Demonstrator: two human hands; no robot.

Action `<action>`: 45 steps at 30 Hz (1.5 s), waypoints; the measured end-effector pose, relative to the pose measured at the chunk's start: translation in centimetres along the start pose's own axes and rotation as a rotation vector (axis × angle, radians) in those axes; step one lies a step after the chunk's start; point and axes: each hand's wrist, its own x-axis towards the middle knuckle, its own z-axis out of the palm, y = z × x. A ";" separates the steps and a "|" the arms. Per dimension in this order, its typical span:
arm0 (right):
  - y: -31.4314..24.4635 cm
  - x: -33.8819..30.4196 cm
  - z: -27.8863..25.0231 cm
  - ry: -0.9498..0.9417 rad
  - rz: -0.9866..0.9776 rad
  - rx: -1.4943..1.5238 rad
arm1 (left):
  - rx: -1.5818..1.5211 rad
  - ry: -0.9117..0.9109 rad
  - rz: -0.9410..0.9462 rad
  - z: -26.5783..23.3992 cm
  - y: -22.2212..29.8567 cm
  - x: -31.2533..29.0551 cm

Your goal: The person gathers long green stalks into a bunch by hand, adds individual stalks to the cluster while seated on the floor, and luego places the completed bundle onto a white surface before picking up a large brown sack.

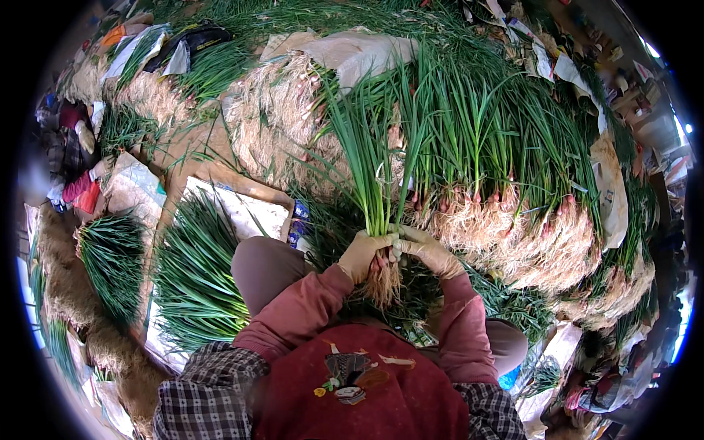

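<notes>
A small bunch of spring onions (pixel 375 194) stands upright in front of my body, green leaves up, with reddish bulbs and pale stringy roots (pixel 383 282) hanging below. My left hand (pixel 361 257), in a cream glove, is closed round its stems just above the bulbs. From the other side my right hand (pixel 429 251), gloved alike, has its fingers closed against the stems, thumb and fingertips meeting the left hand. Exactly which stalks lie between the right fingers is hidden.
A long heap of rooted spring onions (pixel 499 213) lies ahead to the right. Trimmed-looking greens (pixel 194 271) are piled by my left knee, near a white board (pixel 246 213). A beige sack (pixel 359 55) covers part of the far heap. Another person (pixel 70 150) sits at far left.
</notes>
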 end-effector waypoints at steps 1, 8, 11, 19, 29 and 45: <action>0.5 0.3 0.3 0.083 -0.089 -0.054 | -0.018 -0.012 -0.016 0.0 0.0 0.0; 2.6 -0.4 -0.3 0.344 -0.144 -0.118 | 0.174 0.116 0.101 1.6 0.1 -0.6; 6.8 0.3 -2.3 0.871 -0.190 -0.715 | 0.178 0.179 0.280 1.6 -0.4 -0.4; 6.0 -7.5 -2.7 0.415 0.097 -0.857 | 0.102 0.226 0.392 1.2 1.7 -0.5; 2.3 -10.4 -8.8 1.536 0.015 -1.154 | 0.185 0.061 0.138 1.7 1.0 0.2; 2.7 -0.8 0.6 0.697 -0.059 0.130 | 0.217 0.061 -0.048 3.1 -1.1 -0.5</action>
